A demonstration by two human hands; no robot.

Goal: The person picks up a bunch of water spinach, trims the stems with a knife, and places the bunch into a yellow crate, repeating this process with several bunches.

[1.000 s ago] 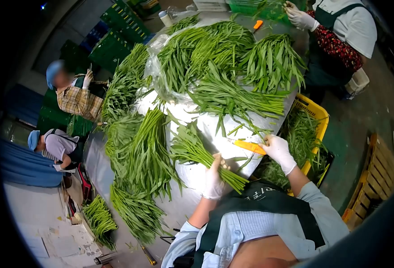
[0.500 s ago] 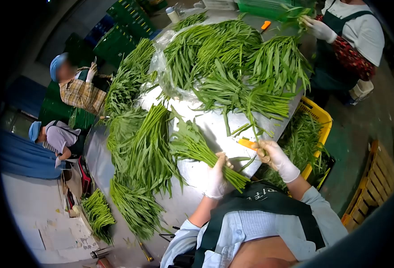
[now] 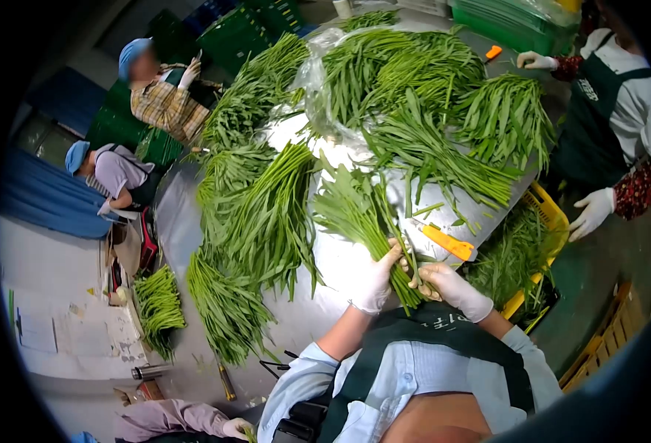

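The metal surface (image 3: 340, 258) was heaped with leafy greens. Both gloved hands now met on one bunch of greens (image 3: 362, 218) at its near edge: the left hand (image 3: 373, 280) gripped the stems, and the right hand (image 3: 451, 289), which had held the orange knife (image 3: 449, 243) earlier, clasped them too. The knife lay just beside.

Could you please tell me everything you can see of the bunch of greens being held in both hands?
The bunch of long-stemmed leafy greens has thin green stalks gathered tightly at the cut end and narrow leaves fanning out toward the shiny metal table. It lies tilted over the table's edge, the white-gloved left hand wrapped around its stalks and the white-gloved right hand touching their lower end.
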